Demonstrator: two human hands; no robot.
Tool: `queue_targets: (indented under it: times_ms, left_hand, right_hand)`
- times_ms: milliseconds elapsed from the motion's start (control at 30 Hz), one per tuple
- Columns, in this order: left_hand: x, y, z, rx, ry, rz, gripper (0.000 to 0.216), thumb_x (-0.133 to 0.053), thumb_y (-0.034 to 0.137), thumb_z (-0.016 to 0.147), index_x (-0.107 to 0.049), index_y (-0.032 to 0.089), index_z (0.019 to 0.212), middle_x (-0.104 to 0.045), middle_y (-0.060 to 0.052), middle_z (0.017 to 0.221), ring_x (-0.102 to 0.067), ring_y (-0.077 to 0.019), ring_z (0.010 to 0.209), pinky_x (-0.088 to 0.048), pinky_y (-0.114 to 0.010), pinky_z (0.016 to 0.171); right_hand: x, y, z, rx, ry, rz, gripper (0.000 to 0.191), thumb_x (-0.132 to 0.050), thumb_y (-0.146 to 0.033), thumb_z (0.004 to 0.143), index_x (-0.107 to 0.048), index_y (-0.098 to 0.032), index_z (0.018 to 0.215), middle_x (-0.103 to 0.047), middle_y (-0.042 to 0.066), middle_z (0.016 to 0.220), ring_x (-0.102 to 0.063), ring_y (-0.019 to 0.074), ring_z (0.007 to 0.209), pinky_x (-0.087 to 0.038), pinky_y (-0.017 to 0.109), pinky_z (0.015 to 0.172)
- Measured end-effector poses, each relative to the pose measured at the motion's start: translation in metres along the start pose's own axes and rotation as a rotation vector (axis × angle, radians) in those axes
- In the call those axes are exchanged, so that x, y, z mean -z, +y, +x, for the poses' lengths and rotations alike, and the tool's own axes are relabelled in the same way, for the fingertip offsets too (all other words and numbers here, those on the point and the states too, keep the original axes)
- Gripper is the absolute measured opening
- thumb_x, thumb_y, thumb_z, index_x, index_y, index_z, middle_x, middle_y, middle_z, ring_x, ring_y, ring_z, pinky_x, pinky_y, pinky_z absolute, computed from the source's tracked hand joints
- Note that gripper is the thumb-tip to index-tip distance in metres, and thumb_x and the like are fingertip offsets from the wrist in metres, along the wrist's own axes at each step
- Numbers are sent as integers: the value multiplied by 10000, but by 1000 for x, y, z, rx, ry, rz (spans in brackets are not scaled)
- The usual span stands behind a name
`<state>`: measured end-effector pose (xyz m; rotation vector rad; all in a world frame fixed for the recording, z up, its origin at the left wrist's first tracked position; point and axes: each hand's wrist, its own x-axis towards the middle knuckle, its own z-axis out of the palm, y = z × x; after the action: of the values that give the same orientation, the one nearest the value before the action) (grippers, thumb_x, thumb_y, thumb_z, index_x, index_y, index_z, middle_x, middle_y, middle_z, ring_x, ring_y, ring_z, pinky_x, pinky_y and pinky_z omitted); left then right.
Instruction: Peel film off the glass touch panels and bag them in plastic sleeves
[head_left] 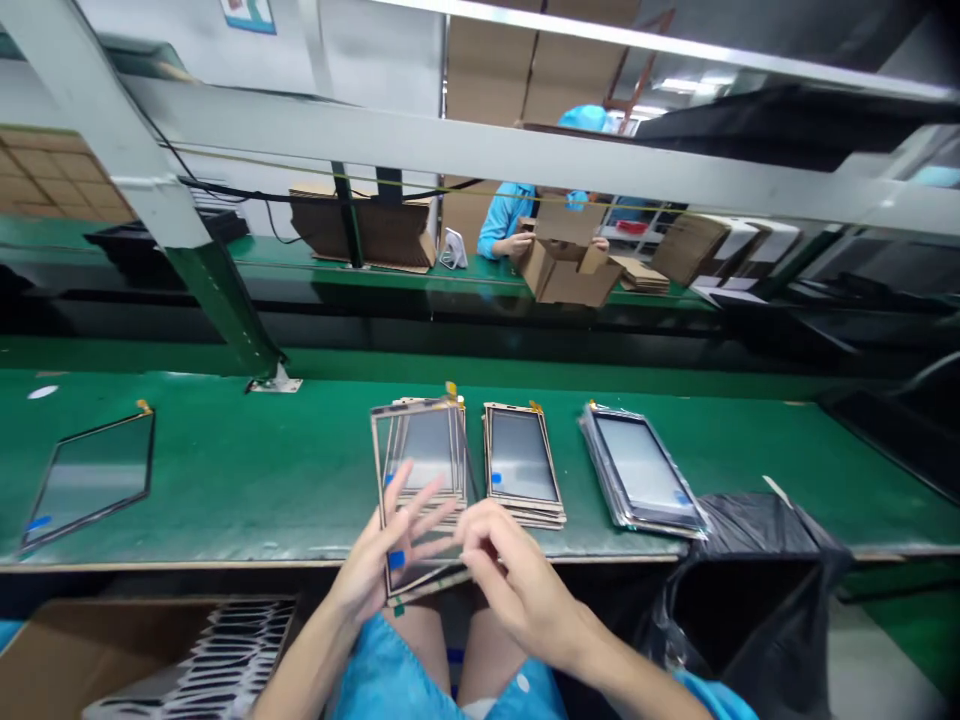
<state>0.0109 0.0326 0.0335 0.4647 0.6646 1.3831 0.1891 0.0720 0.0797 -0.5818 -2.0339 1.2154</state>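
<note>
My left hand point(382, 560), fingers spread, backs a touch panel point(412, 545) at lower centre, over the green bench's point(225, 480) near edge; my right hand point(510, 575) curls half-closed at its right edge, pinching something I can't make out, perhaps film. I'd judge it best to grip edges only and pull slowly. Three panel stacks point(523, 465) lie beyond. The tray point(225, 650) at lower left is cut off.

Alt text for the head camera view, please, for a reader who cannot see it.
Two bare hands, left hand and right hand, hold a thin glass panel at the near edge of a green workbench. Two panel stacks lie beside it, a single panel far left; a person handles a cardboard box beyond.
</note>
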Motion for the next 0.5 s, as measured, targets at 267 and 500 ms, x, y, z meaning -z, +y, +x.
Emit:
queue_targets:
  times_ms: [267,500]
  left_hand:
    - [14,-34,-11,211,-158,-143,771,-481,633,835,-211,301,1477,-552,-143,1338,-596,-317,1122,-569,-357,750]
    - [-3,6,-16,-55,169,94,723,-590,330,878,-182,347,1474,-535,-104,1365,-593,-272,1134,-547,-327,810]
  right_hand:
    - [55,-25,116,243,530,135,278,-491,-464,924,-425,-219,811,-614,86,1061,-615,196,957,-515,366,809]
    - [67,20,25,205,954,-239,115,-530,-257,922,-505,-202,824,-577,14,751,-603,165,719,-514,328,714]
